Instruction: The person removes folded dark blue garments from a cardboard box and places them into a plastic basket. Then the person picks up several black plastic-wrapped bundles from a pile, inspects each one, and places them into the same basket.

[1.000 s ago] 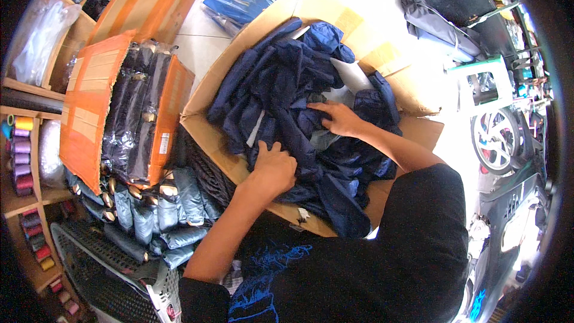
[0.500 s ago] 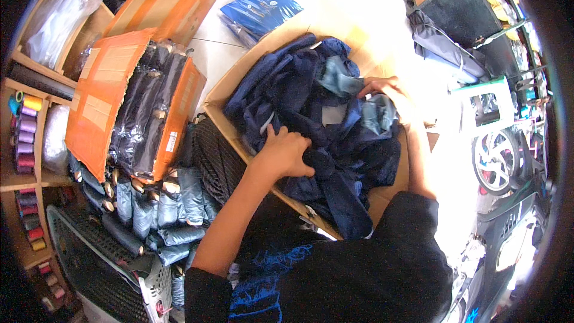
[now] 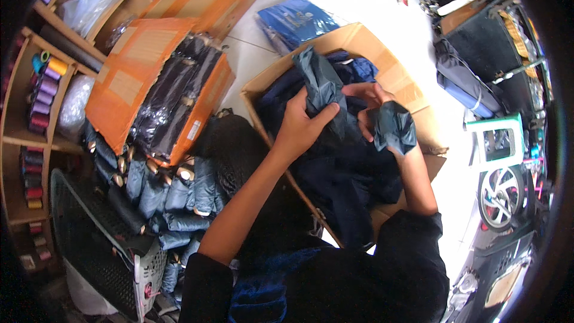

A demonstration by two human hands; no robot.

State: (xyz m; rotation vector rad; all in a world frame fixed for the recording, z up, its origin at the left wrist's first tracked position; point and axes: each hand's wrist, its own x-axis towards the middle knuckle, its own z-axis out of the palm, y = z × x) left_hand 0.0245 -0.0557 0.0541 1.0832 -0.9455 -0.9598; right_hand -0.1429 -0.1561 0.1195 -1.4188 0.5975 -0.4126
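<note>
My left hand [image 3: 303, 125] pinches a crinkled grey-blue cloth piece [image 3: 324, 87] between thumb and fingers, lifted above an open cardboard box [image 3: 412, 81]. To its right, my right hand [image 3: 373, 104] has its fingers apart, the fingertips near that piece. Around its wrist sits another grey-blue crinkled section [image 3: 394, 127]; whether the two sections join is hidden. Beneath both hands, dark navy garments or cloth [image 3: 341, 173] fill the box in a loose heap.
An orange-taped carton [image 3: 128, 84] of dark wrapped rolls stands left, above grey-blue bundles [image 3: 173, 197]. Nearby are a dark plastic crate [image 3: 89, 245] and thread shelves [image 3: 36, 137]. A blue packet [image 3: 299, 21] lies beyond the box; a wheel [image 3: 501, 197] is at right.
My left hand has risen from the navy heap and now grips the grey-blue cloth. The right hand has turned, with cloth around its wrist. The view has shifted, moving the surroundings rightward.
</note>
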